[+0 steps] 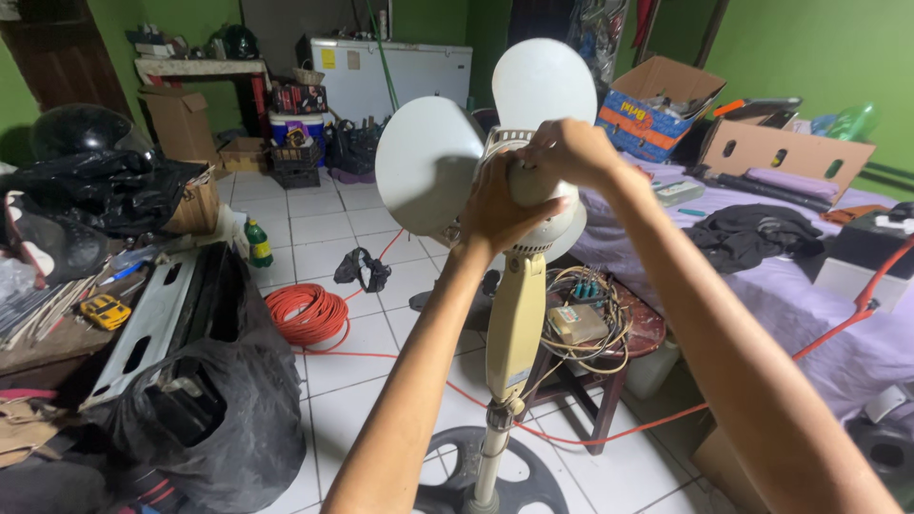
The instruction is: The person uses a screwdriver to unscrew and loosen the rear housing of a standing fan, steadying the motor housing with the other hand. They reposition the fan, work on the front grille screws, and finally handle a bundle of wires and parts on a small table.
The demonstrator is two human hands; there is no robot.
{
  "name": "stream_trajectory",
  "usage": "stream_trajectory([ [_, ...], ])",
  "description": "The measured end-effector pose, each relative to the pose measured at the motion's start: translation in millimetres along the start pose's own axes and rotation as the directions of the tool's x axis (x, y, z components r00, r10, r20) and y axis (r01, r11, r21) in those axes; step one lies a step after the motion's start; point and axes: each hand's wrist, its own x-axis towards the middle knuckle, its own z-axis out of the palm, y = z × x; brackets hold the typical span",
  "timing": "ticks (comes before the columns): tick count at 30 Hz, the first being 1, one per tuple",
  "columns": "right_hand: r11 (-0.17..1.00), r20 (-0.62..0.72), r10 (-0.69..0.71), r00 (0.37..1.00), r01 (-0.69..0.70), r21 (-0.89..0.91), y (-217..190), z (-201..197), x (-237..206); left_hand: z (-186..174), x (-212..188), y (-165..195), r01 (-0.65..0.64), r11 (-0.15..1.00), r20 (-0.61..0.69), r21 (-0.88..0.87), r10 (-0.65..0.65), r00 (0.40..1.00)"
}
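A cream pedestal fan stands in front of me with no guard on it. Its white blades (pixel 428 162) spread left and upward, and its pole (pixel 514 324) runs down to a dark round base (pixel 447 457) on the tiled floor. My left hand (pixel 500 205) grips the fan's motor housing (pixel 562 227) from the left. My right hand (pixel 571 152) closes over the hub at the blades' centre from above. Both arms reach forward from the bottom of the head view.
A stool (pixel 609 333) with tangled wires and a small box stands right of the pole. An orange cable coil (pixel 307 314) lies on the floor to the left. A black bag (pixel 219 400) and cluttered bench are at left, a purple-covered bed (pixel 809 305) at right.
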Motion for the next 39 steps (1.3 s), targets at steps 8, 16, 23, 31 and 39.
stream_trajectory([
  [8,0.987,0.067,-0.039,0.997,0.028,0.161,4.9,-4.1,-5.6,-10.0,-12.7,11.0,-0.023,0.997,-0.121,-0.072,0.014,0.993],
  [16,0.968,0.041,-0.043,0.998,0.031,0.25,1.9,-3.4,-10.3,-4.7,-12.2,7.4,-0.046,0.992,-0.129,-0.119,0.03,0.991],
  [23,0.96,-0.088,0.065,0.994,-0.038,0.277,-10.3,1.9,-24.5,-0.4,-9.1,2.5,0.001,0.997,-0.067,-0.071,-0.006,0.998],
  [31,0.645,-0.277,0.151,0.949,0.117,0.755,12.9,60.6,-120.3,-20.9,-28.4,-19.9,0.082,0.949,0.216,-0.305,-0.015,0.976],
  [39,0.518,-0.052,0.208,0.977,-0.065,0.853,7.9,107.7,-165.1,-30.9,-46.3,-14.5,-0.045,0.933,0.153,-0.357,0.106,0.982],
])
